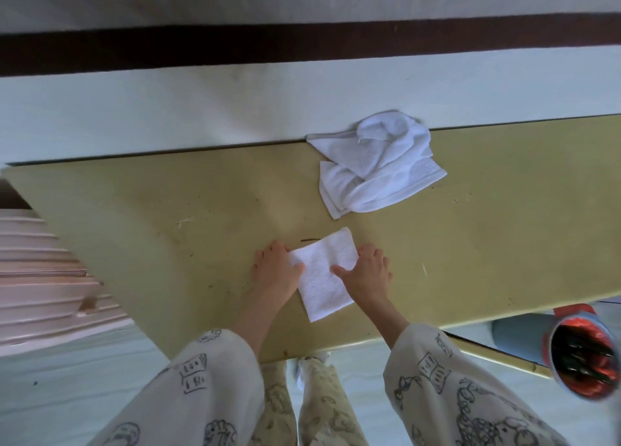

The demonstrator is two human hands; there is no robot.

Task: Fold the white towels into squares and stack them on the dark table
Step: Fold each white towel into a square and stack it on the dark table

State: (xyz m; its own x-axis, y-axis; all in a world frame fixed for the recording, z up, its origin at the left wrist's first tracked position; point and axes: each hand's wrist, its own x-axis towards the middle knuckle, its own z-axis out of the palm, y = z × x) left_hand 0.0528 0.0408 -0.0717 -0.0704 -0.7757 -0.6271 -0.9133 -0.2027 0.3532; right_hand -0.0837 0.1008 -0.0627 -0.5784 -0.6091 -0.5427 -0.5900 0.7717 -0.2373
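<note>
A small white towel, folded into a narrow rectangle, lies flat near the front of the olive-coloured table. My left hand presses on the towel's left edge, thumb laid over the cloth. My right hand presses on its right edge, thumb reaching inward across the top. Both hands lie flat with spread fingers. Farther back and to the right, a loose heap of crumpled white towels sits against the table's far edge.
A round bin with a red liner stands on the floor at the right, below the table's front edge. Pale stacked boards or steps lie at the left. A light wall with a dark band runs behind the table.
</note>
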